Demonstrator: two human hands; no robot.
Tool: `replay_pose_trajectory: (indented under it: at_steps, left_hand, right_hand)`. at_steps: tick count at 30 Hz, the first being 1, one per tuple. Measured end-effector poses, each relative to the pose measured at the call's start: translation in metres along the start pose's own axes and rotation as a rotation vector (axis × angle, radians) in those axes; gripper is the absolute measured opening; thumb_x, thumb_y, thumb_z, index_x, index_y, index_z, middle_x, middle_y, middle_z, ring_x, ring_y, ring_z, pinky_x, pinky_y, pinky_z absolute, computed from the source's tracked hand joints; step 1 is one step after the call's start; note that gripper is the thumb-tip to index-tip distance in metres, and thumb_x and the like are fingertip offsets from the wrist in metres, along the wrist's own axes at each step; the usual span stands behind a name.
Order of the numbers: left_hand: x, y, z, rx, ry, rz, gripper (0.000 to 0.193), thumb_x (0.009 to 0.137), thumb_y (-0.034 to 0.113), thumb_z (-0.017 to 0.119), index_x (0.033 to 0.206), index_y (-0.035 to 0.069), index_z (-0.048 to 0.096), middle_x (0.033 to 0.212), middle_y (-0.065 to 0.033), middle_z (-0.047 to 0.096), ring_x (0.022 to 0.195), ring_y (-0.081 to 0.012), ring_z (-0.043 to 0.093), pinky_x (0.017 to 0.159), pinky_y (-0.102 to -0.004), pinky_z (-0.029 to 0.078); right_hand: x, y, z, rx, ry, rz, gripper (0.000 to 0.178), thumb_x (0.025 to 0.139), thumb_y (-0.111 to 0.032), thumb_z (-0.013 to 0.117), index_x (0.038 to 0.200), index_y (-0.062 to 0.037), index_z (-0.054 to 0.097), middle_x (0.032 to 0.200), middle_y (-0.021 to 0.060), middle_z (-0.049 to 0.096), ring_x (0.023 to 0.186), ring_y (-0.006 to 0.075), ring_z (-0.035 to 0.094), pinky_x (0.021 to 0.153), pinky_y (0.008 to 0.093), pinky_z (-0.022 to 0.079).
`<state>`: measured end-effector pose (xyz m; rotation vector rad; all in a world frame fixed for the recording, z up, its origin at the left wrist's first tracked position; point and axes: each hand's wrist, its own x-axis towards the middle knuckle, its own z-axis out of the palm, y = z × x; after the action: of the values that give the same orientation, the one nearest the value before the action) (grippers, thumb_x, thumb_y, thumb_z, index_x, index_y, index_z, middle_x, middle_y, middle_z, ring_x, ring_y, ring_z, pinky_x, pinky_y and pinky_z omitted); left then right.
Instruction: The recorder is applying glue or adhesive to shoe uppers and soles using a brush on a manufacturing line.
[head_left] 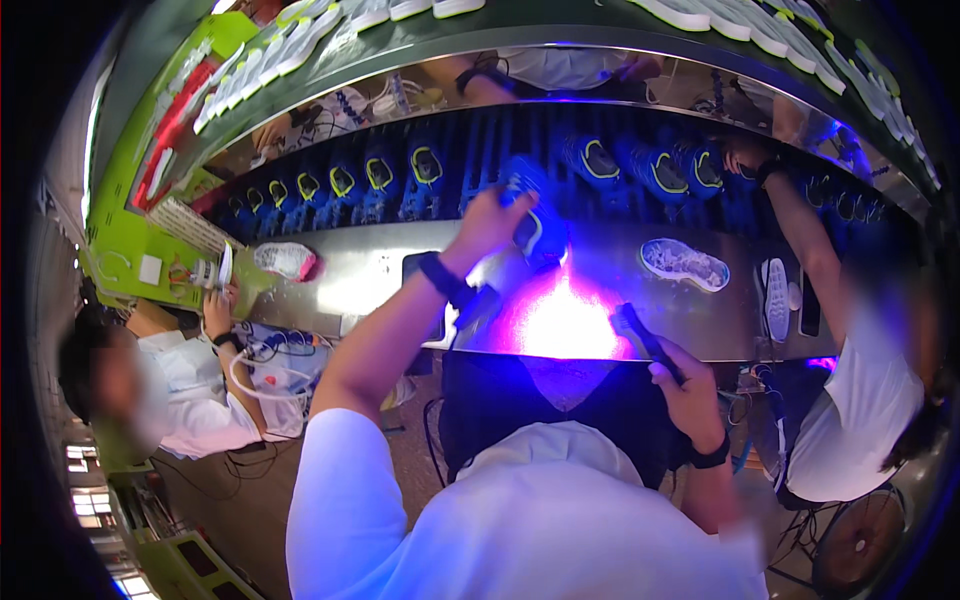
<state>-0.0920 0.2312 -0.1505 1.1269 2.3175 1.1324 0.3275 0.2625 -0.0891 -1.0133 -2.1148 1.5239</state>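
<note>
My left hand [488, 228] is closed on a dark shoe upper [545, 238], held over the far side of the metal bench beside the row of shoes. Blue light washes over this shoe, so its finer details are hard to make out. Low on the right, my right hand [690, 395] wraps round the handle of a dark brush [645, 335]. The brush's head points up and left, toward a glaring pink-white patch of light on the bench between my hands. Brush and shoe are well apart.
Dark shoes with yellow-green collars [425, 165] line a roller conveyor behind the metal bench [380, 285]. Shoe soles [685, 264] lie on the bench at both sides. A co-worker's hand [218, 312] is at the left; another's arm [810, 235] reaches to the conveyor. Pale soles fill the upper shelf.
</note>
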Motion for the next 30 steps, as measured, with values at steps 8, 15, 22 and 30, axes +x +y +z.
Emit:
replay_pose_trajectory:
  at_steps: [8,15,22,30]
  left_hand:
    - [0.155,-0.018,-0.017,0.830,-0.144,-0.030,0.063,0.091,0.059,0.062,0.115,0.002,0.072,0.113,-0.0269,0.071,0.105,-0.0416,0.070,0.090,-0.0489,0.056]
    - [0.173,-0.020,0.002,1.077,-0.304,0.049,0.057,0.092,0.056,0.060,0.115,0.005,0.073,0.124,-0.0240,0.069,0.111,-0.0383,0.069,0.092,-0.0499,0.056]
    - [0.165,0.073,0.064,1.029,-0.089,0.136,0.054,0.092,0.057,0.061,0.105,0.007,0.076,0.108,-0.0220,0.074,0.105,-0.0368,0.071,0.088,-0.0489,0.058]
    - [0.223,0.009,0.139,0.691,-0.264,0.026,0.065,0.092,0.059,0.051,0.123,0.006,0.070,0.135,-0.0248,0.062,0.126,-0.0407,0.060,0.106,-0.0503,0.047]
  right_hand:
    - [-0.004,0.031,-0.034,0.150,0.188,0.178,0.040,0.097,-0.002,0.061,0.137,-0.0002,0.060,0.083,0.0013,0.061,0.078,0.0099,0.058,0.075,0.0257,0.048]
    - [0.040,0.090,-0.036,0.524,0.266,0.190,0.044,0.100,-0.005,0.061,0.143,-0.0050,0.055,0.082,-0.0017,0.059,0.060,0.0015,0.045,0.051,0.0183,0.035]
    - [0.052,0.123,-0.031,0.568,0.275,0.156,0.045,0.101,-0.006,0.061,0.145,-0.0045,0.054,0.092,-0.0008,0.064,0.067,0.0028,0.051,0.058,0.0191,0.042]
    - [0.056,0.131,-0.019,0.474,0.317,0.025,0.047,0.099,-0.001,0.062,0.145,-0.0002,0.053,0.114,0.0033,0.069,0.094,0.0066,0.061,0.084,0.0235,0.051]
